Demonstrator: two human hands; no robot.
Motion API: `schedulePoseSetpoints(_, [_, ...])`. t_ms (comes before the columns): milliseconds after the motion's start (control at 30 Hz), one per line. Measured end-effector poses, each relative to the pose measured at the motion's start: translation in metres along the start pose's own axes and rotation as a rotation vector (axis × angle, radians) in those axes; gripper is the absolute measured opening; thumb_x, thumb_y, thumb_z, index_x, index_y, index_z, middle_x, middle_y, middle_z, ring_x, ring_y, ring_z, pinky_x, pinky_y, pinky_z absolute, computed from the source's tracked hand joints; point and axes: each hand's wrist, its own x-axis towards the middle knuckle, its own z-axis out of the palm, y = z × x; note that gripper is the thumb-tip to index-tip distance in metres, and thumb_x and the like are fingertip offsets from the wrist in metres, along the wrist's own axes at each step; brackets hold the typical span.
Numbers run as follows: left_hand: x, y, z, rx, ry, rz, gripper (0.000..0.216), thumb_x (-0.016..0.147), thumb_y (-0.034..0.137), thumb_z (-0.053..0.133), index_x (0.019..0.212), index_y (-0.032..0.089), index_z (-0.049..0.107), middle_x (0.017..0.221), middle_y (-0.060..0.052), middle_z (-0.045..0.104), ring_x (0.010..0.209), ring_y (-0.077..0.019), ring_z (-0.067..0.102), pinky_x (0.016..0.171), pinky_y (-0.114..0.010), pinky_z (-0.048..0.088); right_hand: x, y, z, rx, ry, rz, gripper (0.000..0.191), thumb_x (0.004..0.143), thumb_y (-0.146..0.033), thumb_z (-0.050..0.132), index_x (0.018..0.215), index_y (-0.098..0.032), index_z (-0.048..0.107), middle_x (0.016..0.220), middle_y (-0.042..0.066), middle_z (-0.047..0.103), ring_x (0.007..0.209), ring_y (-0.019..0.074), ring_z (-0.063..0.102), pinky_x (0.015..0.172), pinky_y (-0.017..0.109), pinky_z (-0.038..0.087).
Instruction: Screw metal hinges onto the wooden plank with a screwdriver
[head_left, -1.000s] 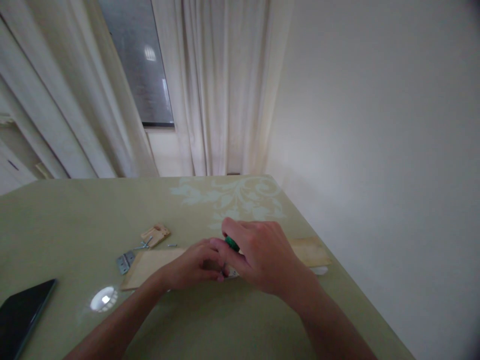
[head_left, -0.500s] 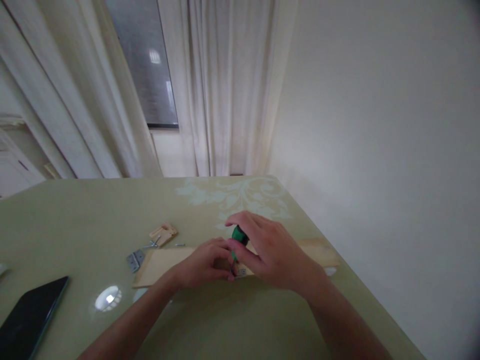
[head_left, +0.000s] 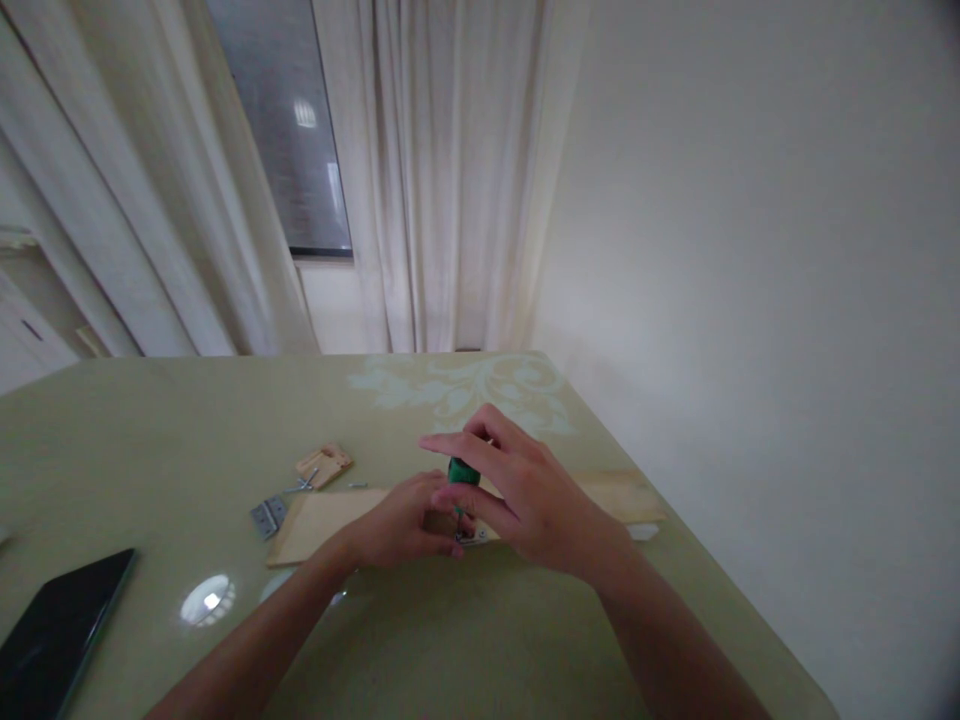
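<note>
My right hand (head_left: 525, 490) is closed around the green handle of a screwdriver (head_left: 463, 472), thumb and fingers on its sides, index finger stretched over the top. The screwdriver stands roughly upright, its tip down at a small metal hinge (head_left: 480, 537) on the front edge of a pale wooden board (head_left: 326, 525). My left hand (head_left: 401, 520) rests over the board beside the hinge, fingers curled and thumb at the front edge. What its fingertips pinch is hidden. Both hands cover the middle of the board.
Left of the board lie a grey metal hinge (head_left: 268, 517), several screws (head_left: 306, 482) and a small wooden piece (head_left: 326, 464). A black tablet or phone (head_left: 64, 635) lies at the table's (head_left: 187, 420) left front. A wall (head_left: 750, 300) runs along the right side.
My right hand has shifted slightly left and its index finger has stretched out over the screwdriver's handle. The screwdriver stands more upright. My left hand has stayed nearly in place.
</note>
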Motion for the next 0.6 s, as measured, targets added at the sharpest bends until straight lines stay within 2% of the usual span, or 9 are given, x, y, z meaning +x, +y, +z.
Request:
schedulePoseSetpoints(200, [0.0, 0.001, -0.002, -0.048, -0.039, 0.031, 0.018, 0.09, 0.036, 0.078, 0.099, 0.021, 0.078, 0.109, -0.005, 0.076, 0.106, -0.0226, 0.067, 0.093, -0.033, 0.052, -0.004, -0.001, -0.011, 0.129, -0.015, -0.015, 0.039, 0.103, -0.015, 0.058, 0.14, -0.023, 0.053, 0.128, 0.008, 0.064, 0.119, 0.0195, 0.059, 0.105, 0.036, 0.047])
schedulePoseSetpoints(333, [-0.001, 0.0, 0.001, -0.105, -0.053, -0.057, 0.017, 0.089, 0.035, 0.077, 0.095, 0.019, 0.077, 0.096, -0.002, 0.077, 0.088, -0.0194, 0.069, 0.08, -0.029, 0.055, -0.005, -0.002, -0.013, 0.124, -0.054, -0.049, 0.039, 0.104, -0.016, 0.055, 0.142, -0.021, 0.054, 0.132, 0.008, 0.065, 0.124, 0.0194, 0.058, 0.108, 0.036, 0.046])
schedulePoseSetpoints(433, [-0.003, 0.001, 0.002, -0.13, -0.057, -0.127, 0.015, 0.091, 0.033, 0.074, 0.097, 0.02, 0.078, 0.095, 0.0, 0.077, 0.087, -0.0184, 0.07, 0.077, -0.026, 0.054, 0.0, 0.003, -0.003, 0.078, 0.046, -0.092, 0.036, 0.106, -0.026, 0.056, 0.141, -0.021, 0.061, 0.133, 0.01, 0.063, 0.125, 0.0203, 0.056, 0.109, 0.037, 0.046])
schedulePoseSetpoints(533, [-0.004, 0.002, 0.003, -0.132, -0.061, -0.137, 0.015, 0.093, 0.033, 0.071, 0.102, 0.023, 0.079, 0.102, 0.002, 0.078, 0.097, -0.02, 0.071, 0.085, -0.026, 0.054, 0.007, 0.01, 0.011, 0.025, 0.224, -0.064, 0.034, 0.103, -0.04, 0.061, 0.133, -0.024, 0.071, 0.117, 0.008, 0.059, 0.108, 0.0189, 0.059, 0.096, 0.034, 0.052])
schedulePoseSetpoints(600, [-0.005, 0.002, 0.003, -0.145, -0.064, -0.136, 0.014, 0.093, 0.033, 0.07, 0.099, 0.024, 0.079, 0.103, 0.002, 0.077, 0.101, -0.0206, 0.071, 0.087, -0.026, 0.054, 0.011, 0.013, 0.016, 0.03, 0.259, -0.067, 0.033, 0.102, -0.04, 0.063, 0.13, -0.025, 0.073, 0.11, 0.007, 0.057, 0.1, 0.0173, 0.059, 0.089, 0.031, 0.053])
